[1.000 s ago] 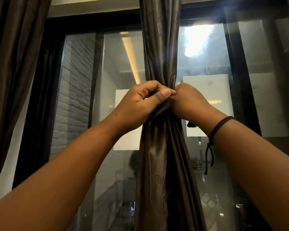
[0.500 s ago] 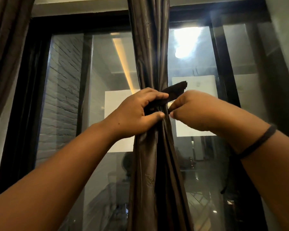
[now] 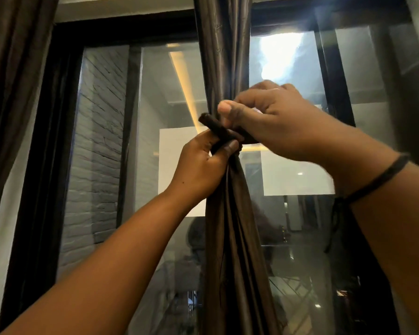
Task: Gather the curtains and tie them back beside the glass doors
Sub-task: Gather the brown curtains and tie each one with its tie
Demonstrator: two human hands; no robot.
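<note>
A: Where is the curtain now?

B: The gathered curtain hangs as one narrow bundle in front of the glass door, about at the middle of it. It is dark brown and shiny. It is squeezed thin at the height of the hands and spreads wider below them.

A: What does the left hand do?

B: The left hand is on the left side of the curtain, at the squeezed place. Its fingers are curled round the bundle and the thumb presses on a dark tie strap. One end of this strap sticks out up and to the left, above the thumb.

A: And the right hand?

B: The right hand is just above and to the right of the left one, in front of the curtain. Its thumb and fingers are bent together at the strap, near the left thumb. It looks like a pinch on the strap, but the picture is a little blurred there, so I cannot tell it for sure. A thin black wristband is on the right wrist.

A: Anything else near the door?

B: A second curtain hangs loose at the left of the door frame. White paper sheets are on the glass behind the hands.
</note>
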